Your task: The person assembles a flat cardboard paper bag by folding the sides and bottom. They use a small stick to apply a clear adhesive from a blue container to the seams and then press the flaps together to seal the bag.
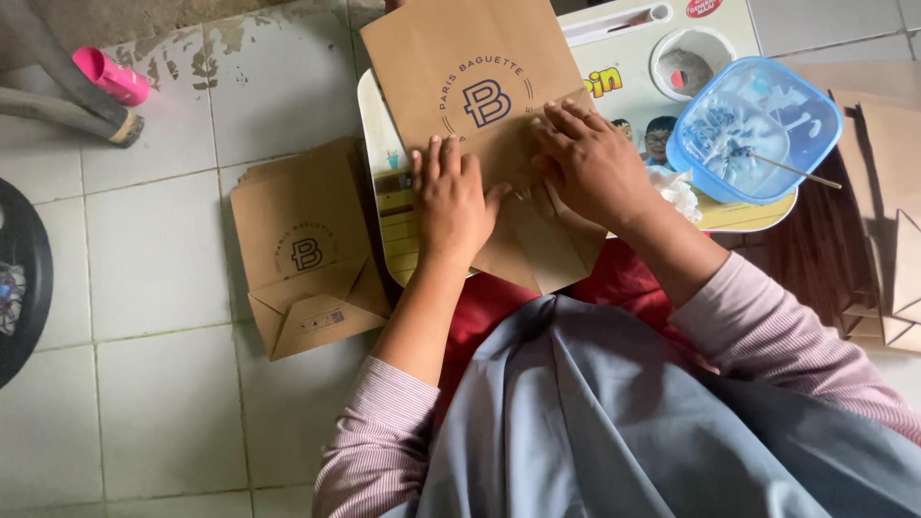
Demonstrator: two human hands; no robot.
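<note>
Both hands [451, 197] [590, 163] flat, fingers spread, on brown paper bag [460, 58].

One view only, from the head camera, looking almost straight down over the person's own chest and lap onto a small lap table [376, 125] and the tiled floor [153, 278] around it. It sits close: the left hand [451, 197] and right hand [590, 158] fill the middle of the frame on a brown paper bag [460, 58], with both forearms running up from the bottom edge. The top of the picture is away from the person, with floor reaching to the left edge and a blue tub [758, 120] at the upper right.
</note>
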